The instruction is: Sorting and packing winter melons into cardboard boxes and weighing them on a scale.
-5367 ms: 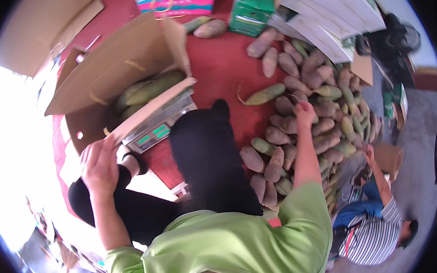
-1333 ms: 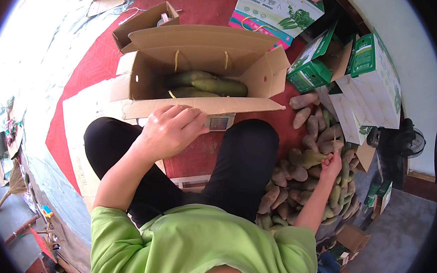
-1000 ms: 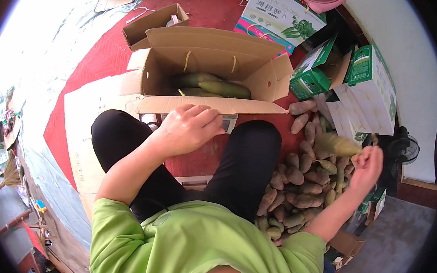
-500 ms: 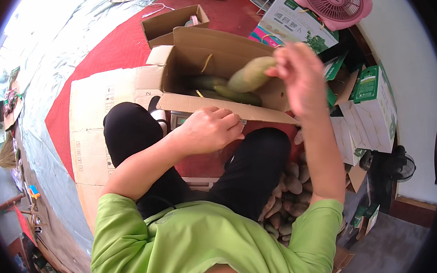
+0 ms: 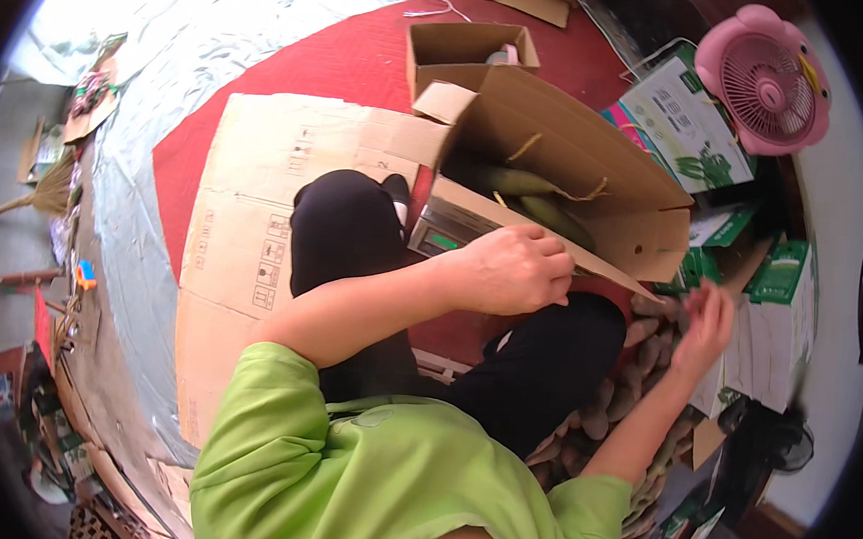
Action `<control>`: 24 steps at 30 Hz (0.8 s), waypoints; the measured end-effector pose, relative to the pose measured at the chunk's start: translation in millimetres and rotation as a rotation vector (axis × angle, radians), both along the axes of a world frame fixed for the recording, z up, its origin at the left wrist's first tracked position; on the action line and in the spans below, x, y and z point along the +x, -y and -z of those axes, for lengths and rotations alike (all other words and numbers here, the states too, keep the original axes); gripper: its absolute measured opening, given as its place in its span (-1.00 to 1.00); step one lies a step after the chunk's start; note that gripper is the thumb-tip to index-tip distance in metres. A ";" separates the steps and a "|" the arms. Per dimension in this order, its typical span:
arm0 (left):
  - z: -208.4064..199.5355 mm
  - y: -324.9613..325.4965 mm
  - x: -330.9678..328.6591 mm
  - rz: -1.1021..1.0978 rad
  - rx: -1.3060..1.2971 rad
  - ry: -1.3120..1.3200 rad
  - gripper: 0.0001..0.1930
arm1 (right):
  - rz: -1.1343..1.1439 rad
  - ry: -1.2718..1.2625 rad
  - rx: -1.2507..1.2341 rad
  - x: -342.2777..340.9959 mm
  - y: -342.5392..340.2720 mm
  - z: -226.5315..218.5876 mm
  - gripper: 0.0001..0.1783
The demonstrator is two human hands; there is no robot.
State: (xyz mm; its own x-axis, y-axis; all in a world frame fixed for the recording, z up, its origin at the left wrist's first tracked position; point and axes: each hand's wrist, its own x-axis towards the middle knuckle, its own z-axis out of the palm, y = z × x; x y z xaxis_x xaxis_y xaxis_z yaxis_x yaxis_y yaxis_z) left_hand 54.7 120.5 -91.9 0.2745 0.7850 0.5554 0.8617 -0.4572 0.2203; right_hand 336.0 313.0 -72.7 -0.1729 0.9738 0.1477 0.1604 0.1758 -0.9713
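An open cardboard box (image 5: 641, 233) stands in front of me, with several long green radishes (image 5: 553, 216) inside. My left hand (image 5: 520, 271) is closed over the box's near flap, fingers curled at its edge. Beyond the box's right corner is my right hand (image 5: 705, 324), slightly blurred, fingers apart and with nothing visible in them. Below that hand lies a heap of radishes (image 5: 632, 386) on the floor, beside my right knee. A scale with a lit green display (image 5: 443, 241) shows under the box's near side.
Flattened cardboard (image 5: 247, 209) covers the floor at left, over a red mat (image 5: 295, 73). A smaller open box (image 5: 454, 58) sits behind. At right are printed white-and-green cartons (image 5: 773, 340), a pink fan (image 5: 767, 87) and a black fan (image 5: 786, 447).
The radish my right hand held over the box is no longer in it; that hand moved right and down, out of the box. My left hand stays on the flap. The view has shifted.
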 end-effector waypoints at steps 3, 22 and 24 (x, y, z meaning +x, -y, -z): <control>0.9 -9.0 3.4 0.060 0.059 0.031 -0.78 | 0.196 -0.063 -0.206 111.5 0.5 77.9 -0.76; 0.0 -17.4 -23.2 -0.164 -0.058 0.248 -0.86 | -0.208 0.600 -0.569 205.8 377.7 360.1 -0.70; 0.7 -13.3 -31.0 -0.180 -0.061 0.235 -0.85 | -0.253 0.773 -0.483 201.6 365.6 361.9 -0.73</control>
